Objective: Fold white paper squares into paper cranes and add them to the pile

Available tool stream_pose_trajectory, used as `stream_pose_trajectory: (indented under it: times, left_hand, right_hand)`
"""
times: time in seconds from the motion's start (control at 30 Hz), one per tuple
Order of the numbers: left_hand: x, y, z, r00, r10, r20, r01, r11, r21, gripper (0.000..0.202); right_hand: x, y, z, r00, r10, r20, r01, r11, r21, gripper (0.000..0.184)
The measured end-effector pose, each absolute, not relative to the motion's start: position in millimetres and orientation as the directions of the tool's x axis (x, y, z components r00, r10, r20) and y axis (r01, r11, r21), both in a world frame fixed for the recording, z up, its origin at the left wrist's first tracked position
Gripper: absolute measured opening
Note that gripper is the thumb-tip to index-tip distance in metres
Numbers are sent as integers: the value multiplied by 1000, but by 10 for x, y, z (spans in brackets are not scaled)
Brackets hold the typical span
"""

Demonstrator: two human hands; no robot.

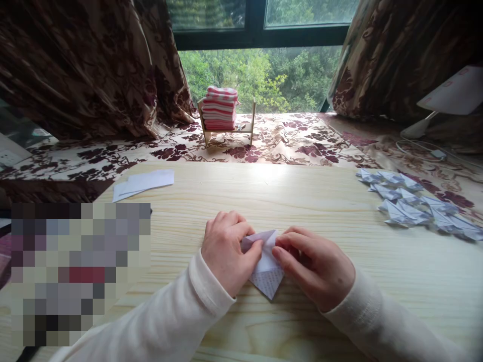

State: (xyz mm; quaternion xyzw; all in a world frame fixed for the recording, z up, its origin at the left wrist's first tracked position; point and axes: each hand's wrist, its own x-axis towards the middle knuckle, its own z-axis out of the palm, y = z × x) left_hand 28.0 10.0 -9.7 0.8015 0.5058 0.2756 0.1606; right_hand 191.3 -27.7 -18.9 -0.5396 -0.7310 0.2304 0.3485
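Observation:
A partly folded sheet of paper (pixel 267 262) lies on the table between my hands, white on top with faint print on its lower pointed flap. My left hand (pixel 227 251) pinches its left side, thumb pressed on the upper layer. On the other side, my right hand (pixel 315 264) has its thumb and index finger closed at the right edge of the paper. The upper flap stands slightly raised between the two hands. My right hand's other fingers are curled and partly hidden.
Several folded paper pieces (pixel 405 201) sit in a cluster at the table's right edge. Flat paper strips (pixel 145 183) lie at the back left. A pixelated patch covers the left side. Behind the wooden table (pixel 302 196), a small rack (pixel 252 123) holds folded pink-and-white cloths (pixel 220 109).

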Motion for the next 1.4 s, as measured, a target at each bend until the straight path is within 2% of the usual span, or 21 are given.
stream_pose_trajectory:
  times: [0.1, 0.3, 0.4, 0.67, 0.8, 0.93, 1.4]
  left_hand:
    - [291, 94, -106, 341, 895, 287, 723, -445, 528, 10]
    - [226, 108, -49, 353, 900, 254, 721, -435, 540, 7]
    - [100, 65, -21, 327, 917, 230, 717, -399, 572, 4]
    - [43, -111, -77, 298, 902, 312, 747, -424, 512, 5]
    - [92, -86, -81, 264, 908, 325, 733, -408, 544, 13]
    - [86, -107, -82, 281, 901, 330, 707, -427, 564, 7]
    - [277, -104, -117, 212, 903, 375, 726, -402, 558, 8]
  right_hand:
    - [1897, -273, -199, -188, 947, 261, 660, 318, -681, 18]
    - [1838, -306, -240, -185, 908, 377, 804, 360, -474, 15]
    - [1808, -318, -239, -177, 899, 401, 831, 355, -428, 15]
    - [1801, -322, -244, -164, 890, 426, 827, 359, -432, 14]
    - [1801, -327, -246, -160, 880, 447, 828, 366, -424, 15]
    - [1805, -322, -255, -131, 874, 468, 830, 355, -431, 15]
    - [1811, -316, -258, -58, 863, 501, 835, 318, -450, 16]
